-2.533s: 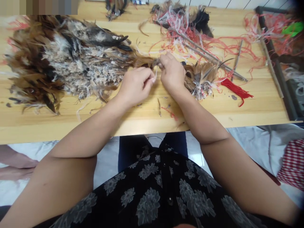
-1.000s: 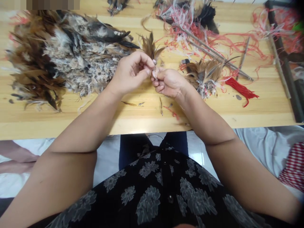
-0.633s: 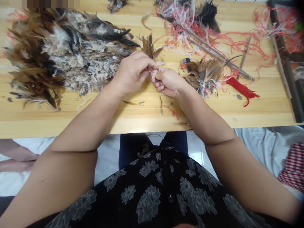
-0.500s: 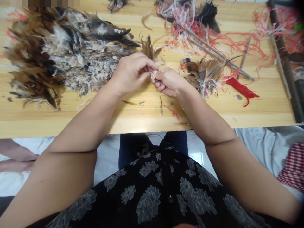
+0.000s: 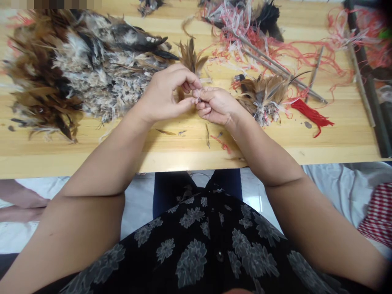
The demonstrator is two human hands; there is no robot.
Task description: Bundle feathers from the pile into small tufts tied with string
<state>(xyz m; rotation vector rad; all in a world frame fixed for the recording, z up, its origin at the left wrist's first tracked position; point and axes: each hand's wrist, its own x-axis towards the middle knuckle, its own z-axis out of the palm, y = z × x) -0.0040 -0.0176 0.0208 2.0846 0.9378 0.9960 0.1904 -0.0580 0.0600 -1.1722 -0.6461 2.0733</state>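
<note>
Over the middle of the wooden table (image 5: 171,157), my two hands meet at the fingertips. My right hand (image 5: 217,104) is closed, its thumb and fingers pinching a small pale strip (image 5: 198,98). My left hand (image 5: 167,94) has curled fingers and a thumb reaching to the same spot, with a gap between thumb and index finger. What the left fingers grip is partly hidden. Just behind the fingertips stands a small bunch of brown feathers (image 5: 191,57); its lower end is hidden by my hands.
A large feather heap (image 5: 104,77) lies left. To the right are a tied feather bundle (image 5: 265,98), red strings (image 5: 309,112), thin sticks (image 5: 281,71) and tangled pink-white strips (image 5: 232,28). A dark-edged tray (image 5: 366,81) stands far right. Another person's bare limbs (image 5: 23,200) show lower left.
My left thumb has moved down from the index finger, widening the gap between them. The brown feathers have shifted slightly up and left. My right hand has barely moved.
</note>
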